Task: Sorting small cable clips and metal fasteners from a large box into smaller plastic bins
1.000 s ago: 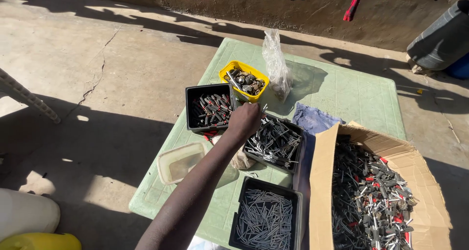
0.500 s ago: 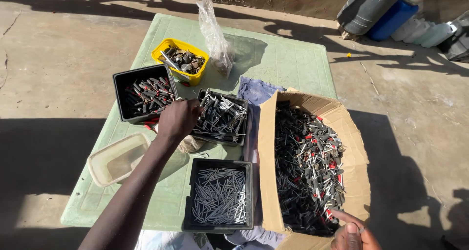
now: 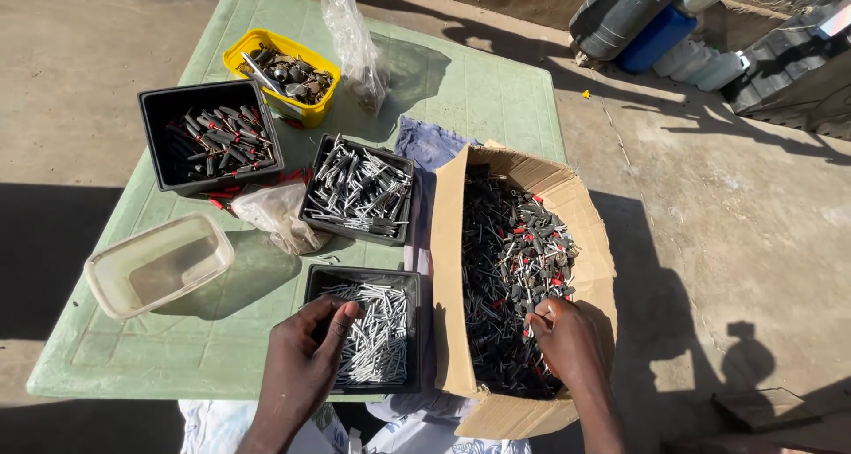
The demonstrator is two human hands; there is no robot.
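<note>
My left hand point(image 3: 304, 359) rests on the near-left corner of a black tray point(image 3: 408, 281) full of thin silver pins, fingers spread over the pins. My right hand point(image 3: 567, 339) is inside a cardboard box point(image 3: 448, 241) heaped with dark metal parts, some with red caps; its fingers curl down into the pile, and I cannot see whether they grip a piece. Behind the pin tray stands a second black tray point(image 3: 310, 201) of silver parts. A third black tray point(image 3: 151, 144) of dark parts sits at the left. A yellow tub point(image 3: 244, 46) of grey pieces is at the back.
All stand on a green plastic table point(image 3: 470, 90). An empty clear plastic container point(image 3: 155, 263) sits near the left edge. Also here are a crumpled clear bag point(image 3: 275, 210), an upright plastic bag point(image 3: 350, 28) and a blue cloth point(image 3: 425, 144). Barrels and jugs point(image 3: 656, 19) stand on the concrete, far right.
My left hand has drawn back from the far trays to the near pin tray. My right hand has moved from the box's near corner into the pile. The view has shifted left.
</note>
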